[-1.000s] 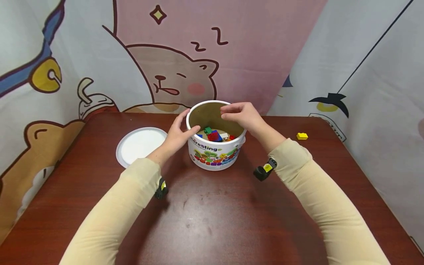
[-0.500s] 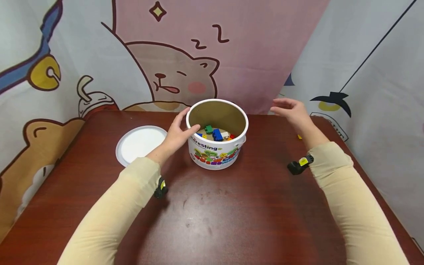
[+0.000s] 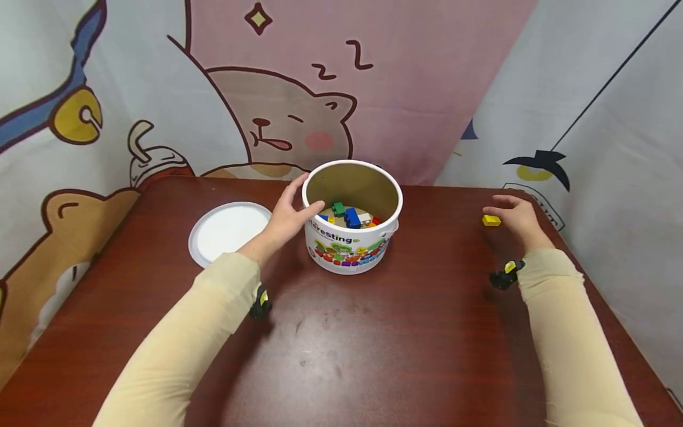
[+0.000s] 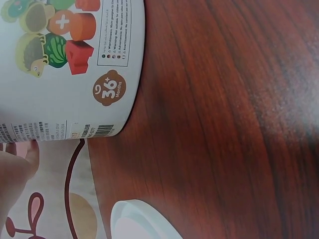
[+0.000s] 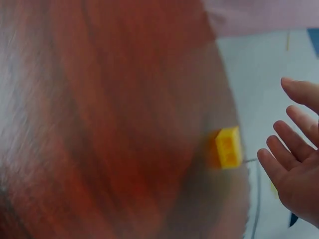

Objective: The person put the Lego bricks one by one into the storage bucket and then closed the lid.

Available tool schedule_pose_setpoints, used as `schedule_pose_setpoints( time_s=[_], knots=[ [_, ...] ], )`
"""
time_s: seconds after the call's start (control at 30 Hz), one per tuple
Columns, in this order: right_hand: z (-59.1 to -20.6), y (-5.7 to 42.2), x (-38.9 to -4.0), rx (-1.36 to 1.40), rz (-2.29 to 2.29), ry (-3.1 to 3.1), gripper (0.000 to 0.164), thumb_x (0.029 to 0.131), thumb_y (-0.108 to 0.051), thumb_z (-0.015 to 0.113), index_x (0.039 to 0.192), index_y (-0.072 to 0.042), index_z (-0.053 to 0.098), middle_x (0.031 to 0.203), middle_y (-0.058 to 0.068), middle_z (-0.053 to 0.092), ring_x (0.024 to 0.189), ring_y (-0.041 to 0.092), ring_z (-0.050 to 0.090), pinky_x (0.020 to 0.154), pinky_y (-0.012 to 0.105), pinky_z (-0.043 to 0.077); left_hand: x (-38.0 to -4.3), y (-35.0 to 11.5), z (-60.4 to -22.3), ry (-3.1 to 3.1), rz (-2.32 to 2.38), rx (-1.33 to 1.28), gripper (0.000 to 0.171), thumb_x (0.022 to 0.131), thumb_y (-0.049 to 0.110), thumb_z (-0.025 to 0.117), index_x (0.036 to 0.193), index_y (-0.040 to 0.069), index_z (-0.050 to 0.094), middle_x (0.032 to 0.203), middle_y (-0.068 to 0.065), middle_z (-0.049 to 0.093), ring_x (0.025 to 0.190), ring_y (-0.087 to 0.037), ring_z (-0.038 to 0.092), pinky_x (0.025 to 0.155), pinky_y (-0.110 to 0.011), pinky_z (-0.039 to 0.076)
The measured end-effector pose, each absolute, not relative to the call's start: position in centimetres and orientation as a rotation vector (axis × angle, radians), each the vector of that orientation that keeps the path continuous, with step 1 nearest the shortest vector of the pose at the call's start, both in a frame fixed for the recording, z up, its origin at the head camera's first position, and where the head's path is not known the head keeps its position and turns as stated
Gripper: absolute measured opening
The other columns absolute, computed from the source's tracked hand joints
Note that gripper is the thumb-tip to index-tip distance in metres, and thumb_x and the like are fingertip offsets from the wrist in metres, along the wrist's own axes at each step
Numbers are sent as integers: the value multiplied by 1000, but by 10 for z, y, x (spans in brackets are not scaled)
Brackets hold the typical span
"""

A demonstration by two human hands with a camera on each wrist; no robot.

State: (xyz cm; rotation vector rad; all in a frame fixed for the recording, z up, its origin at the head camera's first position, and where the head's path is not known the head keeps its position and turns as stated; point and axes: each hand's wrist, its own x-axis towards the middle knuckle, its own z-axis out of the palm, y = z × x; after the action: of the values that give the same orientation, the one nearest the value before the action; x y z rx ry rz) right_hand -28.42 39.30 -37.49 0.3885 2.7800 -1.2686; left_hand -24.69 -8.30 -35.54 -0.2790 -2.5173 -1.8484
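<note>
A white bucket [image 3: 349, 255] with a printed label stands near the back of the table, its top uncovered. Inside it lie several toy bricks, among them a blue brick [image 3: 352, 217] and a green brick [image 3: 338, 208]. My left hand [image 3: 284, 224] holds the bucket at the left of its rim, thumb at the front edge and fingers around the side. At the far right, my right hand [image 3: 517, 218] hovers beside a yellow brick [image 3: 491, 220] on the table. In the right wrist view its fingers are spread apart, with a gap between them and the yellow brick [image 5: 229, 148].
A round white lid [image 3: 228, 231] lies on the table left of the bucket, partly behind the left forearm. The brown wooden table [image 3: 341, 350] ends at a cartoon-printed cloth [image 3: 416, 89] at the back and sides.
My right hand has moved from above the bucket to the right and down beside the yellow brick. A red brick seen over the bucket's contents earlier no longer shows there. The left hand stays put.
</note>
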Motion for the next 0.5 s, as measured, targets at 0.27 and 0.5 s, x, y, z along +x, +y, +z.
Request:
schedule_pose_setpoints(
  time_s=[0.27, 0.5],
  knots=[
    [-401, 407, -283, 411, -1211, 2767, 65, 94, -26, 51, 146, 1, 22, 150, 30, 20, 132, 44, 26, 111, 55, 24, -245, -82, -356, -2517, -1868, -286, 70, 88, 25, 65, 147, 18, 27, 150, -6, 29, 134, -22, 34, 110, -39, 34],
    [-407, 406, -289, 347, -1126, 2810, 59, 93, -16, 52, 143, 5, 29, 144, 32, 31, 119, 40, 38, 103, 48, 37, -248, -84, -356, -2504, -1859, -296, 71, 88, 24, 65, 147, 17, 27, 150, -6, 30, 135, -22, 33, 113, -39, 30]
  ],
)
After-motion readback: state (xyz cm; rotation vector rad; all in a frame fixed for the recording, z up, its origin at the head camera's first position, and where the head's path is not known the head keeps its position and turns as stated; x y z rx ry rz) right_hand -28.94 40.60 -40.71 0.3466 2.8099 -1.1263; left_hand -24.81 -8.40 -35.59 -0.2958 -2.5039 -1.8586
